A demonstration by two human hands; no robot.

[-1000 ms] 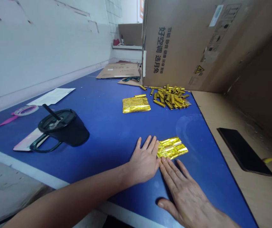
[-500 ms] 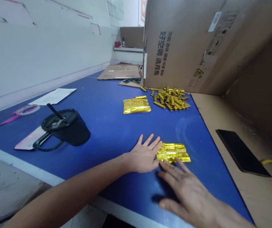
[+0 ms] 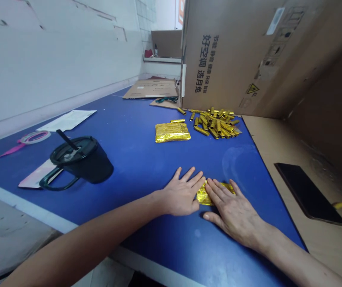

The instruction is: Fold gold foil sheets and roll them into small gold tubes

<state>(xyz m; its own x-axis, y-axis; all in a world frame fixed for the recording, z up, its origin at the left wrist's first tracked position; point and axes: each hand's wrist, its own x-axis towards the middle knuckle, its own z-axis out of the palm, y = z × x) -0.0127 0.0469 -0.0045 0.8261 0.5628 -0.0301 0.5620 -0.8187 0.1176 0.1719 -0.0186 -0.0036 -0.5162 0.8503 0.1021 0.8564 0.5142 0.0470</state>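
Note:
A flat piece of shiny gold foil (image 3: 203, 195) lies on the blue table (image 3: 135, 159) near its front. My left hand (image 3: 183, 195) rests palm down with fingers spread, its fingertips touching the foil's left edge. Across the foil lies my right hand (image 3: 230, 207), fingers stretched out flat and hiding most of its middle and right part. Farther back sits a flat stack of gold foil (image 3: 172, 132), with one narrow gold strip (image 3: 177, 120) at its far edge. To its right is a heap of small gold foil tubes (image 3: 215, 124).
At left stands a dark lidded mug (image 3: 90, 163) with a straw, near a tape roll (image 3: 35, 137) and a white paper (image 3: 69, 120). A big cardboard box (image 3: 230, 59) rises behind the tubes. A black phone-like slab (image 3: 308, 193) lies on cardboard at right.
My right hand has moved forward and down onto the foil, now covering much of it. My left hand has stayed nearly still at the foil's left edge.

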